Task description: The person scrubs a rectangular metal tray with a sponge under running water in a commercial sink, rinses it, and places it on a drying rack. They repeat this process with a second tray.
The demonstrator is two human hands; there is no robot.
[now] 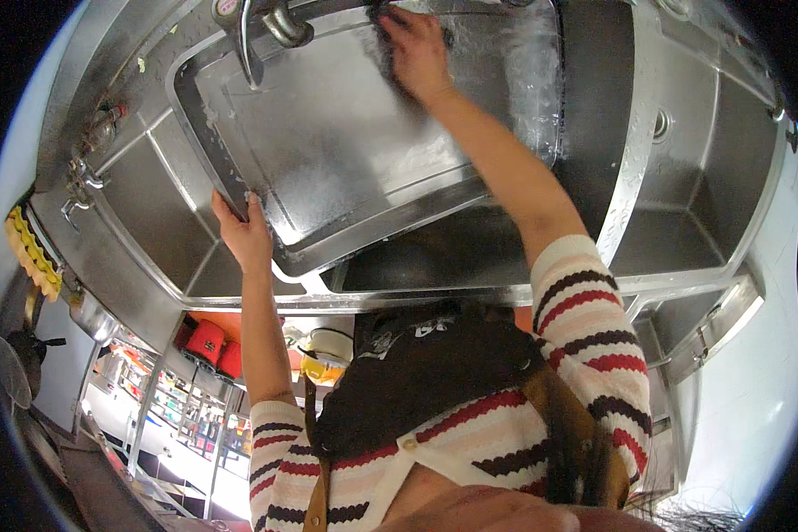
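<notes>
A large rectangular metal tray [306, 113] lies tilted across the middle basin of a stainless steel sink, wet and streaked with suds on its right side. My left hand [243, 229] grips the tray's left rim, with the thumb over the inner wall. Near the tray's far edge my right hand [415, 50] presses a dark scrubbing pad [379, 33] against the tray's inside; the hand is blurred. Most of the pad is hidden beneath the fingers. A curved metal faucet [245, 50] reaches over the tray's far left corner.
Side basins lie left [153, 186] and right [678, 186], parted by a steel divider [628, 133]. Taps [83, 179] stand at the left wall. Beside them are a yellow scalloped item [33, 253] and hanging pans [23, 366]. Red items [206, 342] sit under the counter.
</notes>
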